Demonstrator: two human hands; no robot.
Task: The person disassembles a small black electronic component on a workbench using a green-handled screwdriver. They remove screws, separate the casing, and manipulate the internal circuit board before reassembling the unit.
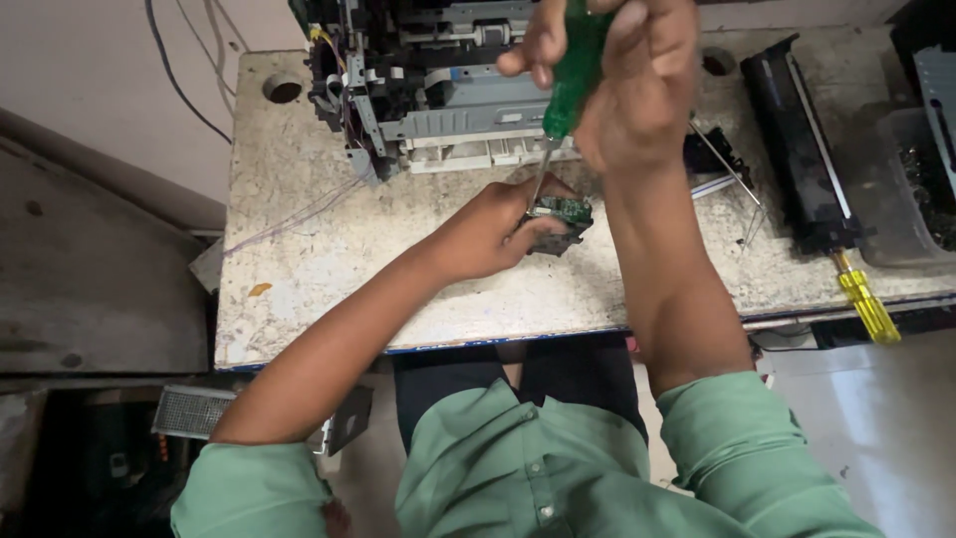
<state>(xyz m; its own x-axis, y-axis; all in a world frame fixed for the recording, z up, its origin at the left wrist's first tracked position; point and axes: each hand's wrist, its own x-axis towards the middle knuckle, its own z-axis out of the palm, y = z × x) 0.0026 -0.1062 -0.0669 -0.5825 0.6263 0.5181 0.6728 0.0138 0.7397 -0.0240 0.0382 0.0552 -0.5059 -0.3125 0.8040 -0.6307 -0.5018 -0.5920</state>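
On the speckled counter (329, 249), the left hand (488, 234) grips a small green circuit module (560, 221). Just above it, the right hand (627, 80) closes around a green-handled screwdriver (570, 75), tip touching the module. Beyond stands an opened printer chassis (438, 90); a yellow-handled screwdriver (866, 304) lies well right.

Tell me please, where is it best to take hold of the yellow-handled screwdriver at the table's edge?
Grip the yellow-handled screwdriver by its yellow handle, coming from the table's near edge. The handle seems to overhang that edge, free all round, while its shaft runs back under the long black part, which would likely crowd your fingers.
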